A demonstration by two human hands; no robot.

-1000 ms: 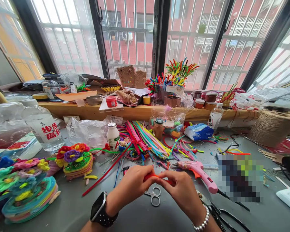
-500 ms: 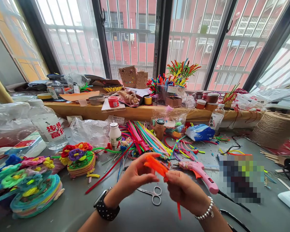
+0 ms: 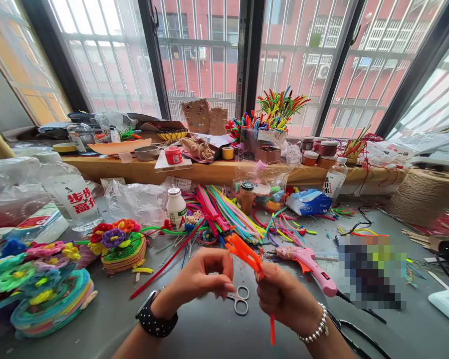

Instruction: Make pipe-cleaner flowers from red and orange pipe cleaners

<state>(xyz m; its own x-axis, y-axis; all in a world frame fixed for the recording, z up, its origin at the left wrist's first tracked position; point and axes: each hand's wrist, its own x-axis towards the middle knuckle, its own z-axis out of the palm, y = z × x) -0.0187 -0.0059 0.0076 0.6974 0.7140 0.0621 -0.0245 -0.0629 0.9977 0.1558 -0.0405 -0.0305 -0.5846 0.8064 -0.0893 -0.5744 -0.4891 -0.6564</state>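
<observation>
Head view: an orange fuzzy piece (image 3: 245, 253) in the right hand (image 3: 286, 299), above the desk.
The right thumb and fingers are clamped on the piece, a strand hanging below; the left hand (image 3: 205, 276) curls just beside it, though whether its fingertips meet I cannot tell. On the ledge (image 3: 205, 172), a clear tub (image 3: 250, 143) holds colourful stems (image 3: 243, 124); below, a clear bag (image 3: 280, 179) holds coloured pieces beside a lidded brown jar (image 3: 246, 201).

The left hand (image 3: 207, 275), earlier pinched against the right hand (image 3: 286, 299), has come away toward nine o'clock, fingers curled. The orange strip (image 3: 241, 248), then mostly hidden, now shows, pointing to ten o'clock, its tail hanging toward six.
</observation>
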